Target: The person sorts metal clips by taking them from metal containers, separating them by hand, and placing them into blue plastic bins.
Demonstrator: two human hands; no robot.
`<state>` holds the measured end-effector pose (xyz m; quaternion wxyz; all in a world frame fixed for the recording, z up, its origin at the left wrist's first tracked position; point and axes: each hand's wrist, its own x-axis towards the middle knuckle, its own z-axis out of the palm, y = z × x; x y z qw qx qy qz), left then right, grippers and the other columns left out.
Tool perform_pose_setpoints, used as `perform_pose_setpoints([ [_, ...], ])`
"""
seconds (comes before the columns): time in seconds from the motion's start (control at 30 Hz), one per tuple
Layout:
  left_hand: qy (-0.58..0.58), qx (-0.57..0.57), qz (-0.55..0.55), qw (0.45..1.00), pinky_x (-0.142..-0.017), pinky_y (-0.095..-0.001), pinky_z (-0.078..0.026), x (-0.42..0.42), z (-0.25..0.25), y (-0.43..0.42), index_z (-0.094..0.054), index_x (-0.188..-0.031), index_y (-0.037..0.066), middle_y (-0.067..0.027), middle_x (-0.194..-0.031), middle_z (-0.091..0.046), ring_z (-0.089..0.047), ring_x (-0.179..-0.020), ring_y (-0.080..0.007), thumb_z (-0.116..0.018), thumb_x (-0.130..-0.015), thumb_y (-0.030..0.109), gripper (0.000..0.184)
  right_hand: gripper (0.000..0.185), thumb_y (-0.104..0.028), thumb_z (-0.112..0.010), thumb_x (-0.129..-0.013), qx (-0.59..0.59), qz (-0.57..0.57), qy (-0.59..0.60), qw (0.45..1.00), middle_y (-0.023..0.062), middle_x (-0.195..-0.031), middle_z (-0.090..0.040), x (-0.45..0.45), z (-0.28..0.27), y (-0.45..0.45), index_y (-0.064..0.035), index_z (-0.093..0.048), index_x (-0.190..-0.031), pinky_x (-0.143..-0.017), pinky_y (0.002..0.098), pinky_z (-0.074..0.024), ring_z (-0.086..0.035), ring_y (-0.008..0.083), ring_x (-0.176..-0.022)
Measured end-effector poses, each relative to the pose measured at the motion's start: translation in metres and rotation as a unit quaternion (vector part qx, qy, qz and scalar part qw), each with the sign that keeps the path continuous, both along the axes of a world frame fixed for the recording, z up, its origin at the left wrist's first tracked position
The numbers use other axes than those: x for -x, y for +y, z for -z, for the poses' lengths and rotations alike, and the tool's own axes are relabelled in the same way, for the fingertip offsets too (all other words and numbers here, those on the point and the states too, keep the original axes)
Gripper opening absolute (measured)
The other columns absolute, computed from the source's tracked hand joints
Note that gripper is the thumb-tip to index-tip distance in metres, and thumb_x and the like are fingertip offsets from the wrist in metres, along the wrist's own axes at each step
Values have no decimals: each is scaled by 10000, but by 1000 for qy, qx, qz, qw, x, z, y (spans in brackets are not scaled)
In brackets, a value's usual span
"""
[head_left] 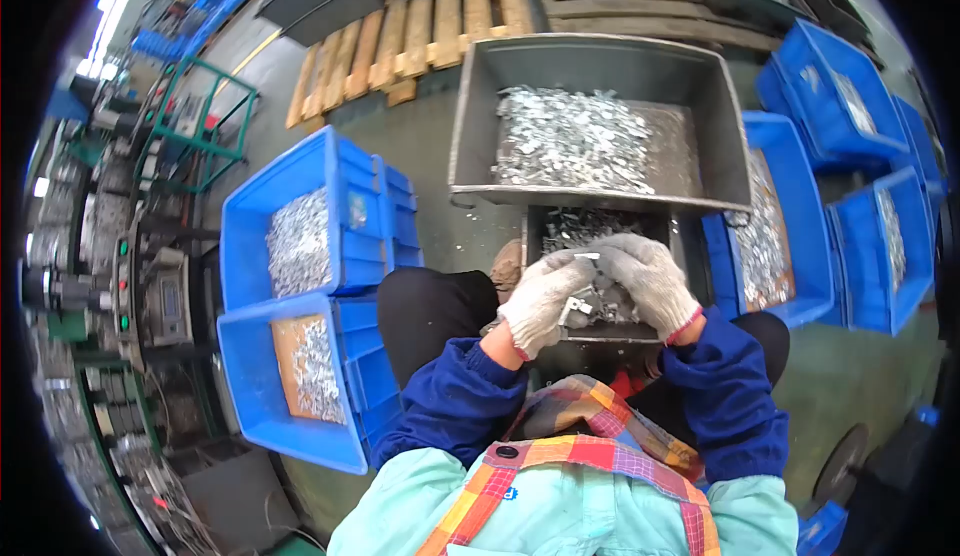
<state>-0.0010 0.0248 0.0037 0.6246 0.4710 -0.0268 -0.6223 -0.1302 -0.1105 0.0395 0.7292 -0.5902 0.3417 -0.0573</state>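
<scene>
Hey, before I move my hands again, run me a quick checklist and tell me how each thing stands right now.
1. Gloves on: ok. Left hand and right hand both wear whitish knitted gloves.
2. Small silvery metal pieces in the left hand: ok, some show at its fingers.
3. Right hand's grip: cannot tell; its fingertips are too hidden.
4. Clear view into the dark, open metal bin below: not ok, the hands cover much of it.
5. Parts in the big grey rectangular metal bin ahead: ok, heaped mostly toward its left.
6. Exact count of pieces held: cannot tell.
</scene>
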Motion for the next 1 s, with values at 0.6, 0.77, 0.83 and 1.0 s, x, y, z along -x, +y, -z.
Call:
perform_pose_setpoints([
  [0.6, 192, 212, -260, 922, -480, -252, -498, -100, -18, 46, -568, -1294, 94, -68, -1048, -626, -602, -766, -178, -574, -1042, 376, 378, 339, -268, -660, -973, -33, 19, 34, 999, 58, -828, -699, -17, -8, 4, -9, -684, -1190, -478, 243, -431, -573, 87, -581],
  [0.77, 130, 54, -127, 982, -476, -246, -508, -41, -11, 16, -522, -1377, 53, -117, -1052, -662, -656, -736, -205, -554, -1020, 514, 584, 386, -219, -642, -963, -5, -28, 30, 999, 95, -967, -723, -13, -5, -3, 25, -652, -1261, -662, 287, -538, -651, 133, -742],
  [0.83, 57, -5, -104, 993, -463, -227, -506, -23, -15, 8, -533, -1374, 29, -95, -1012, -689, -661, -683, -155, -500, -1040, 528, 601, 392, -193, -637, -954, 41, -66, -3, 997, 109, -1064, -724, -11, 3, -6, 3, -648, -1294, -811, 313, -545, -674, 168, -879],
  [1.0, 66, 12, -60, 996, -428, -208, -490, -10, -10, 0, -550, -1351, 11, -71, -993, -717, -678, -656, -130, -458, -1056, 519, 594, 396, -159, -626, -933, 161, -183, -55, 968, 134, -1239, -710, -4, 6, -6, -60, -661, -1315, -964, 346, -523, -691, 249, -1091],
])
